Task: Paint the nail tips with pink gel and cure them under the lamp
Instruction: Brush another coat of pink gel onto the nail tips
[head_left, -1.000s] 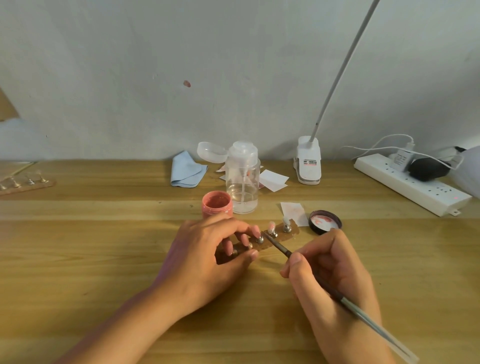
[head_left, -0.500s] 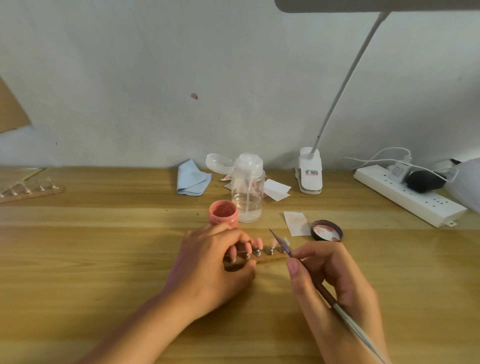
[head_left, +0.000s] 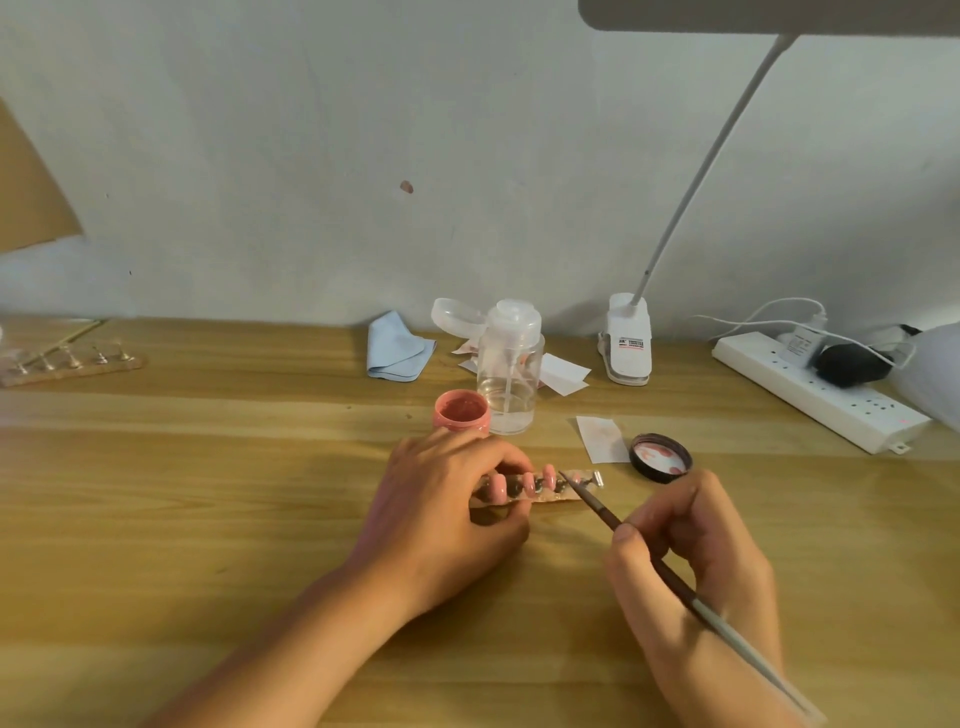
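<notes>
I see L hand (head_left: 441, 514) gripping nail-tip strip (head_left: 545, 491) just front of gel jar (head_left: 461, 410); R hand (head_left: 691, 561) pinches brush (head_left: 597, 506), tip at strip.

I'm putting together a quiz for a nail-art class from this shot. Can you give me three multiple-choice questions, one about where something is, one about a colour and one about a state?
1. Where does the dark lid lie?
A. just right of the paper slip
B. screwed onto a bottle
C. at the far left edge of the desk

2. What colour is the folded cloth?
A. red
B. light blue
C. black

3. What state is the pink jar in?
A. capped
B. tipped on its side
C. open and upright

Answers:
1 A, because the lid lies flat next to the slip's right edge.
2 B, because the cloth near the wall is pale blue.
3 C, because the jar stands with no lid and the pink gel inside shows from above.
</notes>
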